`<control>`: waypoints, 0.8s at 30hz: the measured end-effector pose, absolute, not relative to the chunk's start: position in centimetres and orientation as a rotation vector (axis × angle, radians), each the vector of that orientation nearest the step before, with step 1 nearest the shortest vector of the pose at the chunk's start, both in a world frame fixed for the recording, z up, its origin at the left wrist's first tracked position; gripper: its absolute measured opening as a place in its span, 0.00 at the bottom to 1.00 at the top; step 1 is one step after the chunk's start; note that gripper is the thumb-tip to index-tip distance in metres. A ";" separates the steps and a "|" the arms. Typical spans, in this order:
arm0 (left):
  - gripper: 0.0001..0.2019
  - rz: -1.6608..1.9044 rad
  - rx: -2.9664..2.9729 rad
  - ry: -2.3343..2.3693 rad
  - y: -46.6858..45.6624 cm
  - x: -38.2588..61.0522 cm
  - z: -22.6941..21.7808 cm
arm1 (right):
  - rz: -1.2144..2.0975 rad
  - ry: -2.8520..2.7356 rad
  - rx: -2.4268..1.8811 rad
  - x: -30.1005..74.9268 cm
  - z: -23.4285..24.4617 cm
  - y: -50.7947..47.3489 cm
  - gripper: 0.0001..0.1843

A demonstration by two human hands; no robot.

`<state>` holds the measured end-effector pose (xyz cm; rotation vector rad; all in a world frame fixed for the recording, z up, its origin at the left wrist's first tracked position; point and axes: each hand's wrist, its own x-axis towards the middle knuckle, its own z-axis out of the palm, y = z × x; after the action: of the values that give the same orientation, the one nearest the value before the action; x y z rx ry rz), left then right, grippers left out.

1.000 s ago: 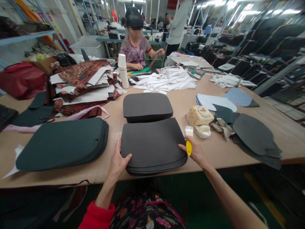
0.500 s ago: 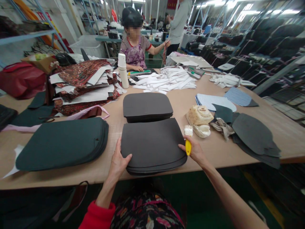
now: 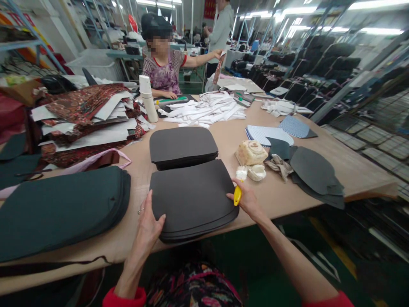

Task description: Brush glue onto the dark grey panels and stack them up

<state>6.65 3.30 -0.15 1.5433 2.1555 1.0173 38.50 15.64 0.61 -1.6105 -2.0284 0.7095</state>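
Observation:
A stack of dark grey foam pieces [image 3: 191,197] lies at the table's near edge, right in front of me. My left hand [image 3: 147,226] rests on its left edge, thumb on top and fingers along the side. My right hand [image 3: 247,200] touches the stack's right edge and holds a small yellow tool [image 3: 237,195] whose white tip points away. A second grey stack [image 3: 182,146] sits just behind the first.
A thick dark green stack [image 3: 60,211] lies to the left, patterned fabric and white card [image 3: 86,113] behind it. Right of my hand are a beige lump [image 3: 251,152], rags and dark cut pieces [image 3: 315,172]. A seated person [image 3: 162,64] works across the table [image 3: 351,170].
The view has swung to the right, so everything has shifted left in the picture. My hands keep their places on the stack. The person opposite has stretched an arm out to the side, holding a patterned strip.

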 end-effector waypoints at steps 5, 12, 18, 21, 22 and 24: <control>0.39 1.032 1.535 2.177 3.4 6.8 -0.2 | 0.644 -2.065 -1.582 38.0 1.1 15.2 0.31; 0.40 0.982 1.594 2.222 2.6 7.5 0.7 | 0.505 -2.124 -1.587 38.3 0.2 14.8 0.34; 0.40 0.639 1.531 2.459 2.1 7.8 1.7 | 0.247 -2.218 -1.524 39.0 -0.6 15.3 0.34; 0.35 0.571 1.600 2.451 2.1 8.2 2.1 | 0.127 -2.263 -1.421 38.9 -0.7 15.2 0.29; 0.32 0.558 1.648 2.427 2.1 8.3 2.2 | 0.129 -2.275 -1.376 38.9 -0.9 15.1 0.27; 0.28 0.514 1.743 2.381 2.1 8.6 2.2 | 0.165 -2.301 -1.275 38.8 -1.3 14.9 0.22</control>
<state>8.56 2.13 2.23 1.7429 2.3814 0.5142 38.78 14.86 -1.35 -1.2746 -2.3006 0.1655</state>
